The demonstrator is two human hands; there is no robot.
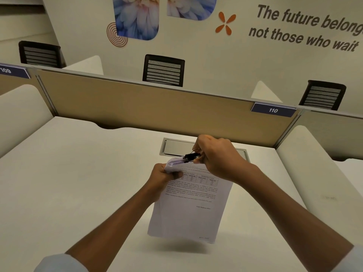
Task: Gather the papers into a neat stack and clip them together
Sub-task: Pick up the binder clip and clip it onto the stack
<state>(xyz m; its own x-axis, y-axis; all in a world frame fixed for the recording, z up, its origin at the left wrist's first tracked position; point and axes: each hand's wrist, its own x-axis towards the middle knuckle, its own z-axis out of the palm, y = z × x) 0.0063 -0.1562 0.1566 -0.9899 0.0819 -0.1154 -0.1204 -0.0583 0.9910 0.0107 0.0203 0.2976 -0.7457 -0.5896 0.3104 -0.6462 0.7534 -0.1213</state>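
A stack of printed white papers (188, 209) hangs in the air above the desk, tilted, its lower edge clear of the surface. My left hand (163, 176) grips the stack at its upper left corner, thumb on top. My right hand (216, 154) pinches a black binder clip (190, 157) by its wire handles. The clip's jaws sit on the far top edge of the stack, where the sheets fan slightly. Whether the jaws have closed on the paper I cannot tell.
The white desk (78, 183) has a grey cable hatch (176, 148) set in just behind my hands. A tan partition (147, 107) with a "110" label (273, 110) closes the back. White side dividers stand left and right. Black chairs show beyond.
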